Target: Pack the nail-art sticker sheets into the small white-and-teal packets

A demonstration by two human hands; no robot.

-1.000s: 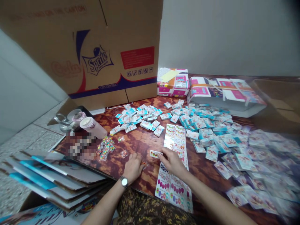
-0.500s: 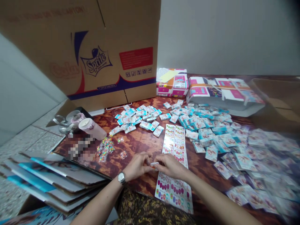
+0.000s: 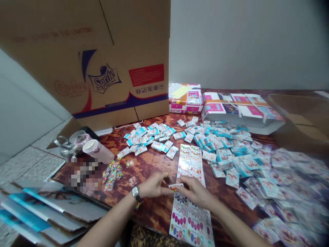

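Observation:
A small white cardboard box [image 3: 179, 185] is held between my hands, with bits of orange and green showing at its near side. My right hand [image 3: 195, 192] pinches the box from the right. From the left, my left hand [image 3: 155, 184] has its thumb at the box and its index finger curved above; the other fingers are partly hidden. Under my right hand lie long printed sheets of nail stickers [image 3: 189, 219]. To the left of my left hand are a tiny clear packet of coloured pieces [image 3: 132, 180] and a pile of similar packets [image 3: 112, 175].
Many small blue-and-white boxes [image 3: 218, 140] spread across the wooden table [image 3: 154, 212]. Purple-edged packs [image 3: 290, 195] are heaped at right. A large carton [image 3: 110, 85] and pink packages [image 3: 186, 101] stand behind. A tumbler [image 3: 99, 151] and flattened cartons [image 3: 59, 206] are at left.
The view has tilted up slightly. My hands have shifted a little right with the small box, and my left fingers have spread wider, showing more of it.

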